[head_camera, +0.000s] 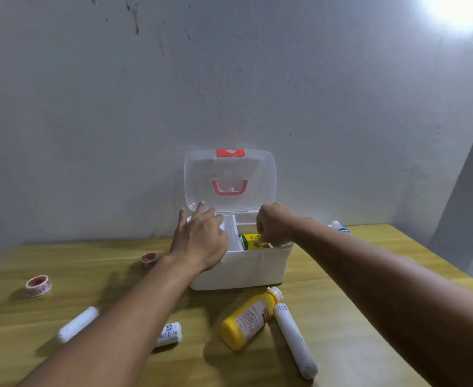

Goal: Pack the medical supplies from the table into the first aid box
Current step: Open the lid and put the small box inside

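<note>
I am putting a small yellow and green pack (253,241) into the right part of the white box (241,270). My right hand (274,226) is bent down over it and my fingertips pinch its end. My left hand (199,241) lies flat and open on the left rim of the box, so I think it keeps the box from sliding. The clear lid (229,180) stands up behind, by the wall.

Next I should let go and lift my hand straight up, so I miss the lid and the rim. Then I can pick the yellow bottle (248,321) or the long white roll (295,340) just in front. There is open table (369,275) there for my arm.
</note>
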Demonstrator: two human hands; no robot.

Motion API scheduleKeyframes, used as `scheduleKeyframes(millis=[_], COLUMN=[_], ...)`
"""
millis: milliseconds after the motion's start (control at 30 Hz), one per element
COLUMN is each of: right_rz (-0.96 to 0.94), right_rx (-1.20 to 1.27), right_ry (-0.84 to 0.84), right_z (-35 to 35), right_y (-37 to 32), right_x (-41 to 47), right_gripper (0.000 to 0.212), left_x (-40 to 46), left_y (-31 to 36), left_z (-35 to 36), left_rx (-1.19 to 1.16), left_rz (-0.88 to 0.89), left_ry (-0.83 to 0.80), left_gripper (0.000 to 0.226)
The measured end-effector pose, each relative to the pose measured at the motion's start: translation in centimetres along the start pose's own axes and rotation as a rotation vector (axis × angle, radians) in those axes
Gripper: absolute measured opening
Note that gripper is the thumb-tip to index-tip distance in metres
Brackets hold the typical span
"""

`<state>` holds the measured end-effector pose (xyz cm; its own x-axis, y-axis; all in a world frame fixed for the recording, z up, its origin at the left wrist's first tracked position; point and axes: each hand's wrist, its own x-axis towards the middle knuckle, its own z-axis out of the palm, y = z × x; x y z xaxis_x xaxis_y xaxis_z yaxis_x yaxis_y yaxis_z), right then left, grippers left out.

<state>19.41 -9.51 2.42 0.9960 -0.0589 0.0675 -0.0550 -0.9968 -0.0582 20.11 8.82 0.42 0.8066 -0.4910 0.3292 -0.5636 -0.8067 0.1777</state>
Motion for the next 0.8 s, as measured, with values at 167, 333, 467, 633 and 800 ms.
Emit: scheduleKeyframes(millis=[167, 333, 467, 633, 800], right_rz=[-0.015, 0.034, 0.118, 0.322, 0.539], right_rx=[-0.034, 0.137, 0.462, 0.306, 0.036], right_ry=[-0.036, 0.111, 0.311, 0.213, -0.064], right_z=[0.4, -2.0, -4.3, -4.4, -2.5], right_y=[-1.0, 0.7, 4.9, 11.6, 16.5], right_x=[-0.1, -2.0, -4.6, -8.3, -12.4], right_gripper=[0.022, 0.022, 0.016, 0.016, 0.029], left_x=[-0.3, -0.5, 0.0, 0.2, 0.5], left_y=[2.0, 1.8, 2.6, 5.6, 9.1], left_z=[0.2, 0.3, 0.7, 1.6, 2.3], left_rx=[-0.109, -0.11, -0.026, 0.026, 0.054], left_rz=[0.067, 0.047, 0.048, 0.154, 0.306], left_ry=[-0.108, -0.133, -0.101, -0.07, -0.025], left_gripper=[0.038, 0.041, 0.053, 0.061, 0.054])
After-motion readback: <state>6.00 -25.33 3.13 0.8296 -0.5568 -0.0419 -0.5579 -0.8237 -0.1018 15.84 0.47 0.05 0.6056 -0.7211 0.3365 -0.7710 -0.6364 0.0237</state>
